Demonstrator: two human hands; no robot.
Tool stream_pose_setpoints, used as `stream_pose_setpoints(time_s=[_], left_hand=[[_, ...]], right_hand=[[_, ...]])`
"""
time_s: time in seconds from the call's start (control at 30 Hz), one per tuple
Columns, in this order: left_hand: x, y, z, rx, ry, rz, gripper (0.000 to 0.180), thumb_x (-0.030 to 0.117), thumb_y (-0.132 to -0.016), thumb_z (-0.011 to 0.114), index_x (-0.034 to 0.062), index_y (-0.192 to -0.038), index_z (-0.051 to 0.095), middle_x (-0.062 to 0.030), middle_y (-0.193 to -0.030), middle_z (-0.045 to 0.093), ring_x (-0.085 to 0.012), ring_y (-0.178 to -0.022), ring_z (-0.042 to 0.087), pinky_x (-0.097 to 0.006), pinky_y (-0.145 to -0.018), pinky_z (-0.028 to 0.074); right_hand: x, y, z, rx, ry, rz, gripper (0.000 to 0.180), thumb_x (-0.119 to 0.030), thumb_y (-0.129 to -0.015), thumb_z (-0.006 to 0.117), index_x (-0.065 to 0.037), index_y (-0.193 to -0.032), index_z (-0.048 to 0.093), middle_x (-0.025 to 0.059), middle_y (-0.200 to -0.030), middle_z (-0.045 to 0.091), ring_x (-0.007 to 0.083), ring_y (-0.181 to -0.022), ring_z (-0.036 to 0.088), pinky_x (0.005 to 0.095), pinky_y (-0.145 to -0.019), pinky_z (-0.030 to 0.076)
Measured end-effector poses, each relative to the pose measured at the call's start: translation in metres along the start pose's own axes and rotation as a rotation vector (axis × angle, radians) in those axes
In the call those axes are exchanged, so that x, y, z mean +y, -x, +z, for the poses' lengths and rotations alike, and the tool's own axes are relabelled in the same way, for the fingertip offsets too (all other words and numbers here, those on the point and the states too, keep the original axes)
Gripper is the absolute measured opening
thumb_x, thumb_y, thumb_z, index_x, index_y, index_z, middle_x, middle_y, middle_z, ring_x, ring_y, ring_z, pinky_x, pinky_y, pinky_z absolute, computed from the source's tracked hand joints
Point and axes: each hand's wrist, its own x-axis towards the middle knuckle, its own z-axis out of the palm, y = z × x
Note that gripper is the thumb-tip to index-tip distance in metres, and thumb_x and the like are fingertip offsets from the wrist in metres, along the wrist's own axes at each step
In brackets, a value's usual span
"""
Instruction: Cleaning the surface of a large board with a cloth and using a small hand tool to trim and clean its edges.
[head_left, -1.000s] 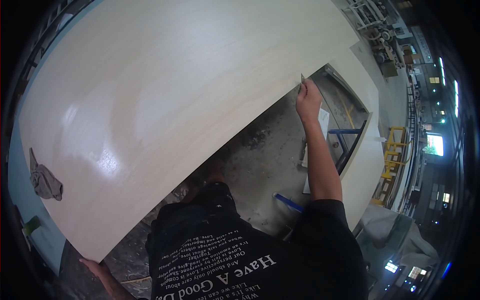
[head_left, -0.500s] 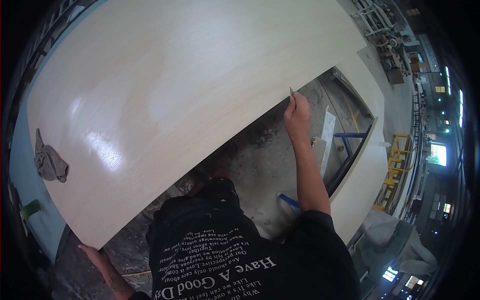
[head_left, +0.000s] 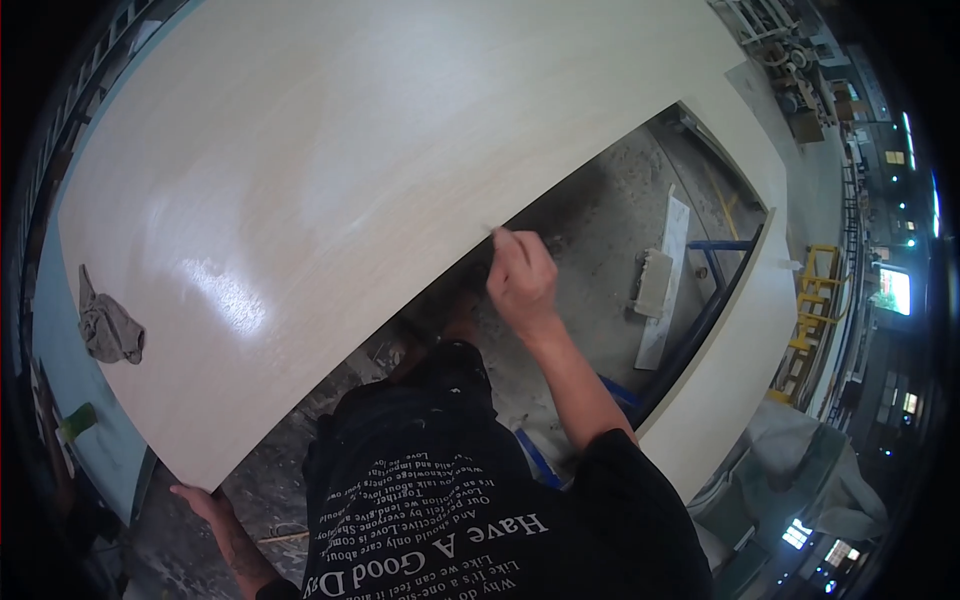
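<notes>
Can't make out what thin thing (head_left: 494, 231) the right-hand grip (head_left: 523, 280) is pinching, since it's just a tiny smudge against the edge of the pale panel (head_left: 370, 200) and the fingertips are blurry too. Part of the left-hand grip (head_left: 207, 503) is tucked under the panel's corner, so how it holds on is anyone's guess. The panel itself runs off the top, and it covers most of the light-blue surface (head_left: 108, 455) below. The legs (head_left: 461, 326) get lost in shadow, the bottom edge chops the black shirt (head_left: 560, 530), and that upper-right clutter (head_left: 800, 62) is too small to sort out.
</notes>
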Motion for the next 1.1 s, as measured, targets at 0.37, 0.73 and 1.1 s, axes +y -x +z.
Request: stream_pose_setpoints(time_s=[0.37, 0.73, 1.1], left_hand=[[-0.002, -0.006, -0.005, 0.004, -0.084, 0.02, 0.08, 0.064, -0.112, 0.028, 0.0002, -0.161, 0.038, -0.0138, -0.164, 0.046, -0.0345, -0.147, 0.048, -0.048, -0.12, 0.042], [-0.011, -0.026, -0.032, 0.162, -0.758, 0.355, 0.074, 0.057, -0.112, 0.043, -0.0093, -0.144, 0.058, -0.0211, -0.14, 0.068, -0.0306, -0.12, 0.068, -0.041, -0.103, 0.052], [-0.021, 0.049, 0.061, -0.033, -1.348, 1.249, 0.054, 0.03, -0.112, 0.052, -0.0026, -0.155, 0.048, -0.0256, -0.161, 0.047, -0.0399, -0.151, 0.043, -0.045, -0.124, 0.035]], right_hand=[[-0.16, 0.097, 0.017, -0.31, -0.565, -0.073, 0.009, -0.005, -0.086, 0.075, -0.007, -0.096, 0.074, 0.0043, -0.079, 0.06, 0.0202, -0.07, 0.066, 0.0337, -0.056, 0.054], [-0.027, 0.027, -0.042, -0.085, -0.821, 0.86, 0.01, -0.004, -0.106, 0.061, -0.001, -0.116, 0.057, 0.0095, -0.099, 0.072, 0.0189, -0.088, 0.075, 0.0295, -0.071, 0.061], [0.089, -0.004, -0.079, 0.075, -0.651, 0.82, 0.006, -0.006, -0.107, 0.058, -0.002, -0.109, 0.056, 0.0149, -0.104, 0.073, 0.026, -0.095, 0.076, 0.0342, -0.075, 0.064]])
